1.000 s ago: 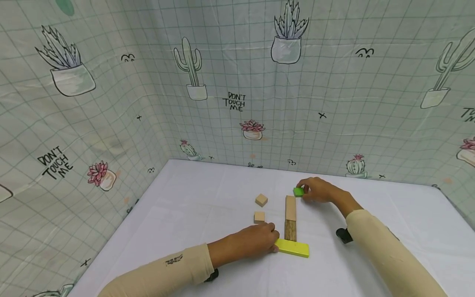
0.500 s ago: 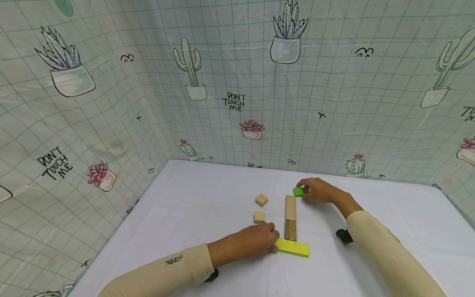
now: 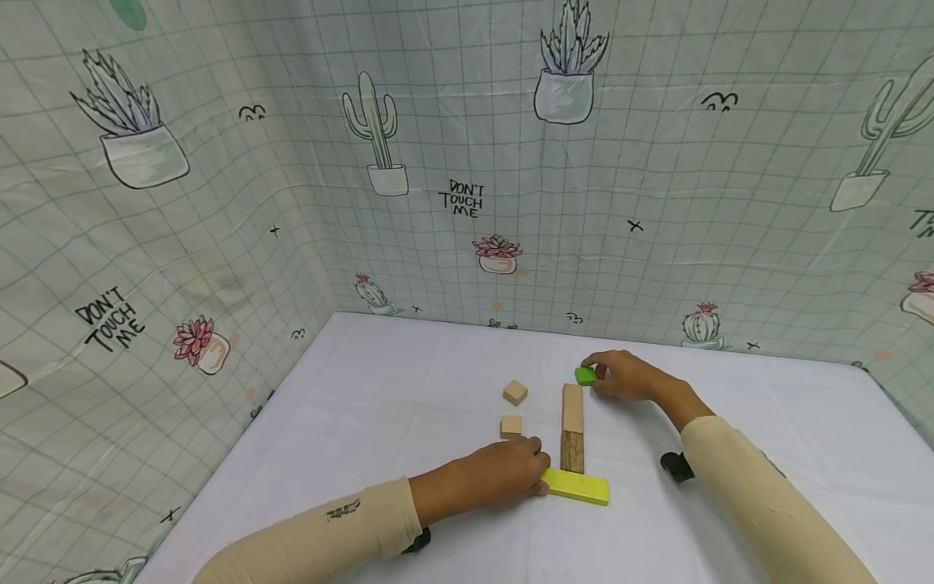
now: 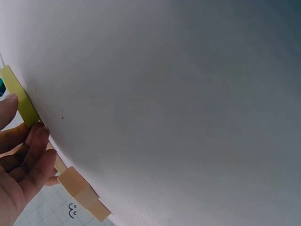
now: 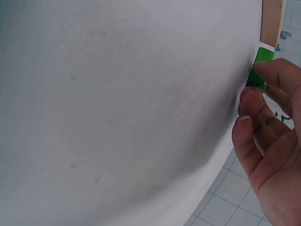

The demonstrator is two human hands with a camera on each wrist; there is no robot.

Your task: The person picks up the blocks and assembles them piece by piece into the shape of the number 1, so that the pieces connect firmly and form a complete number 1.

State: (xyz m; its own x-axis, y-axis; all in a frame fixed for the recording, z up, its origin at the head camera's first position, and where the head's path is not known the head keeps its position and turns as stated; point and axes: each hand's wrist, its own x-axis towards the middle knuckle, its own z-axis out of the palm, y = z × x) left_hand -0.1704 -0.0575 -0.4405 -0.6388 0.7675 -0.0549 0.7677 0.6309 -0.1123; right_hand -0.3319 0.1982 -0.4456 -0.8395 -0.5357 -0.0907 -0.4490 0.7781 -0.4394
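Note:
In the head view my left hand (image 3: 503,470) pinches the left end of a flat yellow block (image 3: 580,487) lying crosswise. From its upper edge a dark brown grained block (image 3: 572,452) runs away from me, followed end to end by a light wooden block (image 3: 572,408). Past that line's far end, my right hand (image 3: 627,375) grips a small green block (image 3: 586,375) between thumb and fingers. The right wrist view shows the green block (image 5: 263,59) at the fingertips, just short of the wooden block's end (image 5: 271,23). The thumb and fingers also meet the yellow block (image 4: 21,96) in the left wrist view.
Two small light wooden blocks lie left of the line: a turned one (image 3: 515,392) farther off and a squared one (image 3: 511,426) close by my left hand. A white cloth covers the table (image 3: 409,365). A cactus-print curtain (image 3: 584,186) rises behind it.
The green block in my right hand has shifted very slightly left and looks a little tilted. My left hand and the other blocks stay as they were.

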